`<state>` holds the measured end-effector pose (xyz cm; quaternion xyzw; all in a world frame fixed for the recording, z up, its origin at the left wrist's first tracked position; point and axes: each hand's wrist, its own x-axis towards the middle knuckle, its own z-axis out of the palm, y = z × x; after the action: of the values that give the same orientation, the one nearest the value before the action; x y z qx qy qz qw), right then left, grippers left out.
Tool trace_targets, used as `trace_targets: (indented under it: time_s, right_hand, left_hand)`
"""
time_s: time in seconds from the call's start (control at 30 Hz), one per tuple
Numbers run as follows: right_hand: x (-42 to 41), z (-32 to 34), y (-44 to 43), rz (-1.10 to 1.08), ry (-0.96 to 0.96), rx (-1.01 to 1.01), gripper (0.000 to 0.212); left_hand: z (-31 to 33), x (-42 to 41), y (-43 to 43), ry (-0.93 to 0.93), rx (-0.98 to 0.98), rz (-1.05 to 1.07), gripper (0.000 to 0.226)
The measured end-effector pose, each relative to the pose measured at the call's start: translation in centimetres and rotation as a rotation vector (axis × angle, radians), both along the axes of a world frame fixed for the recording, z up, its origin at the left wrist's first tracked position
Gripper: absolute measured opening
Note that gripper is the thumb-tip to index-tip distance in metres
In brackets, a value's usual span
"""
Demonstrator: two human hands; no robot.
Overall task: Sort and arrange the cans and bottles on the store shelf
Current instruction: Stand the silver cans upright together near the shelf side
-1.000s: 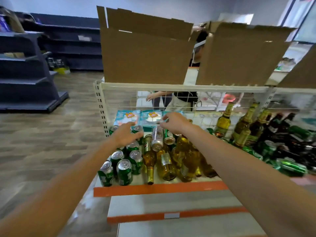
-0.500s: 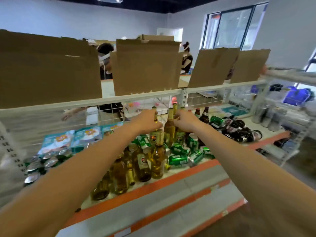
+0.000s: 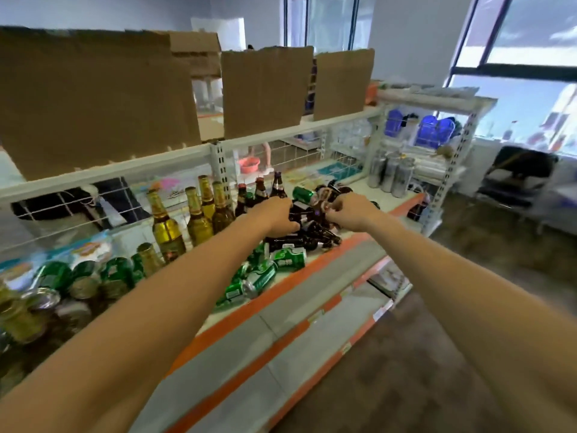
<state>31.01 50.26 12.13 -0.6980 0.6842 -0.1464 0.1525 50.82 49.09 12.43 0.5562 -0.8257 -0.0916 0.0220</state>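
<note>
Both my hands reach into a heap of dark brown bottles (image 3: 307, 237) lying on the store shelf (image 3: 354, 242). My left hand (image 3: 278, 215) curls down over one dark bottle in the heap. My right hand (image 3: 349, 210) has its fingers curled round the top of another dark bottle (image 3: 324, 205). Three dark bottles (image 3: 260, 190) stand upright just behind my left hand. Gold bottles (image 3: 165, 226) stand upright further left. Green cans (image 3: 288, 257) lie tipped over near the orange shelf edge, and more green cans (image 3: 56, 276) stand at the far left.
Cardboard sheets (image 3: 265, 89) stand along the rail above the shelf. Tall silver cans (image 3: 390, 173) stand at the shelf's right end beside a white rack with blue items (image 3: 432, 129). A lower shelf (image 3: 312, 323) juts out below. A black chair (image 3: 515, 176) stands by the window.
My view and both hands have swung right along the shelf, from the green cans and gold bottles to the heap of dark bottles. My hands now close on dark bottles.
</note>
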Motion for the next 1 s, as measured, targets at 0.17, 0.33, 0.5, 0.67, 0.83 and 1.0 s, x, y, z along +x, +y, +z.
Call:
trace_targets:
  time_s: [0.17,0.33,0.5,0.67,0.83,1.0]
  right_hand:
    - [-3.9,-2.0,-2.6,-0.064,0.033,0.058,0.033]
    - [-5.8,-4.1,-8.2,-0.088,0.039,0.095,0.030]
    - [-6.2,-4.2,-15.2,-0.077,0.066,0.127,0.022]
    - [-5.9,-4.9,-21.8,-0.052,0.084,0.128,0.022]
    - [-5.9,-7.0,-27.3,-0.035,0.068,0.185,0.033]
    - [-6.6,-8.7,-31.8,-0.026,0.076,0.240,0.031]
  left_hand:
    - [-1.7,-4.0,-4.4,-0.021,0.019,-0.035,0.057]
    - [-3.9,-6.0,-11.1,-0.021,0.067,-0.035,0.060]
    - [-5.3,-7.3,-19.4,-0.003,0.074,-0.030,0.059]
    - [-6.3,-8.2,-26.4,-0.012,0.089,-0.012,0.047]
    - [-8.3,-9.7,-31.3,-0.030,0.119,0.001,0.049]
    - [-10.8,-10.8,-34.7,-0.061,0.162,0.043,0.052]
